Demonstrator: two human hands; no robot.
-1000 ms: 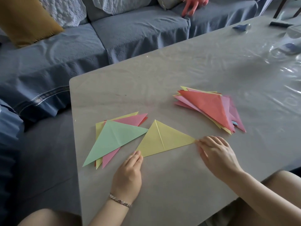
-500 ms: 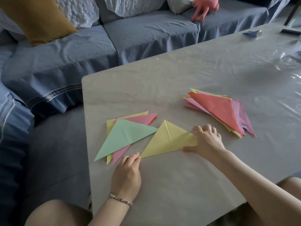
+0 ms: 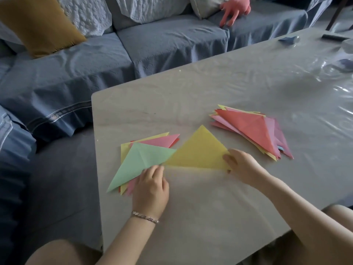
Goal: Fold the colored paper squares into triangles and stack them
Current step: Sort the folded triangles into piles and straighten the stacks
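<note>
A yellow folded triangle is lifted a little off the grey table, its apex pointing away from me. My right hand pinches its right corner. My left hand holds its left corner, fingers curled, over the edge of the stack. That stack of folded triangles lies at the left with a green one on top and pink, yellow and red ones under it. A second pile of papers, red on top, lies to the right.
A blue sofa with a mustard cushion and a pink toy runs behind and left of the table. Small dark items and clear plastic lie at the table's far right corner. My knees show under the near edge.
The yellow triangle has been lifted and turned, and has shifted left towards the green-topped stack. My left hand moved up to its left corner; my right hand now pinches its right corner.
</note>
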